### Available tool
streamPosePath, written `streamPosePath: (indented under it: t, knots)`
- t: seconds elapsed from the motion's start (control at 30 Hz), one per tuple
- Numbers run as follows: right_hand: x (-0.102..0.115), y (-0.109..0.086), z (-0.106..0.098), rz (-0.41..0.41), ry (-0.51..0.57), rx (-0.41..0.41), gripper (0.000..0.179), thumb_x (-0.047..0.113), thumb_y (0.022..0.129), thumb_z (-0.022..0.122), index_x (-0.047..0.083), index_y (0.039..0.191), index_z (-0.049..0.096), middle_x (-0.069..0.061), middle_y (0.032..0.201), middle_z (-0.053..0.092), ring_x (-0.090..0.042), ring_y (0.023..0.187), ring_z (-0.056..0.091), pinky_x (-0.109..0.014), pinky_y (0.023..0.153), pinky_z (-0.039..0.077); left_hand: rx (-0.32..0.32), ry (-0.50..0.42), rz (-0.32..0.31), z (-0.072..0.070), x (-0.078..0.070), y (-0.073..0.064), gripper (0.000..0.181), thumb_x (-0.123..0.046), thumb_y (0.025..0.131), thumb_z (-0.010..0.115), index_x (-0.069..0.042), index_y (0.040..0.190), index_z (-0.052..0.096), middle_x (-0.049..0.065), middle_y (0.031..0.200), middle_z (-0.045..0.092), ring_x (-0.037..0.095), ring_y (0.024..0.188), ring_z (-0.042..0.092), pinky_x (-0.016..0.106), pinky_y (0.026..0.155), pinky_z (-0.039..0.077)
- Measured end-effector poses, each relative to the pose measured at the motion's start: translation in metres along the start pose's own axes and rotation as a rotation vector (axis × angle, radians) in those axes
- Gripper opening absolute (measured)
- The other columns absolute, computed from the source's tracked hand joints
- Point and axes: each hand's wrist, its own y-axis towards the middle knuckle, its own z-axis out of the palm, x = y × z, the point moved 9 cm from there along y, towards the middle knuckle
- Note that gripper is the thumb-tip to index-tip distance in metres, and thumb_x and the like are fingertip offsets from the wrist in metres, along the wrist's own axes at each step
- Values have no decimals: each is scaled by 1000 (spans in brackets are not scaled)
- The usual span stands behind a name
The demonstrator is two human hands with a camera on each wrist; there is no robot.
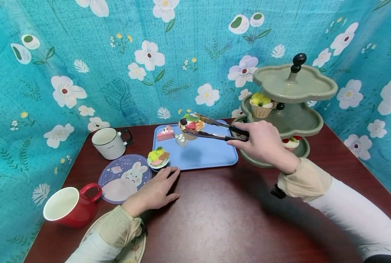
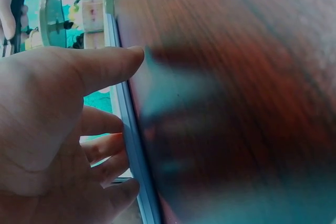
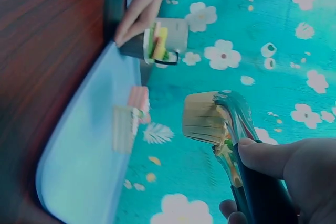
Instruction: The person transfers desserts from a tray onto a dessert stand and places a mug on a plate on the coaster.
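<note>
My right hand (image 1: pixel 264 142) grips black-handled tongs (image 1: pixel 211 136), which pinch a fruit tart (image 1: pixel 190 134) in a pale cup-shaped crust. In the right wrist view the tart (image 3: pixel 202 119) hangs above the blue tray (image 1: pixel 211 155). On the tray's left part are a pink cake slice (image 1: pixel 165 136) and a small white cake piece (image 1: pixel 181 140). At the tray's front left corner, my left hand (image 1: pixel 154 191) lies with loose fingers along the edge. Just beyond those fingertips stands a fruit-topped dessert cup (image 1: pixel 158 157), partly over the tray's corner.
A green three-tier stand (image 1: pixel 300 87) on the right bears a yellow-topped tart (image 1: pixel 261 107) and other desserts. Leftward are a white mug (image 1: pixel 109 144), a red mug (image 1: pixel 80 208) and a rabbit placemat (image 1: pixel 121 184). A plate (image 1: pixel 139 248) lies under my left forearm; a floral curtain (image 1: pixel 182 73) hangs behind.
</note>
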Motion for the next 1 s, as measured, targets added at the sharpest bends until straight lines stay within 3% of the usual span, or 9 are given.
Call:
streamPosePath:
  t: [0.17,0.5,0.63,1.0]
  knots:
    - [-10,-14,-26,3,-21,-45,57,48,79,79,18,126,70,-1,46,48,-26,56,55,-32,44,34,-6,-3,3,-1,0,-1,74,-31,91,70,0,150,38,18,153,39,33,143,36,48,113,39]
    - [-35,-39,-59,-17,-64,-100,61,43,74,84,10,124,70,1,53,56,-16,52,43,-29,48,30,-13,3,11,-1,-3,-1,71,-27,92,70,3,149,38,20,152,40,35,142,37,49,113,39]
    - [-45,-50,-71,-7,-79,-131,62,38,72,87,6,123,70,2,49,51,-15,50,38,-30,48,29,-14,-1,15,0,-4,0,71,-26,92,70,3,149,39,20,151,40,34,142,37,48,112,40]
    - [-72,-70,-92,113,-112,-116,65,40,74,85,6,127,67,0,45,43,-17,48,36,-31,45,26,-2,-12,-10,0,-1,0,73,-30,92,70,0,150,38,17,153,39,32,143,36,48,113,39]
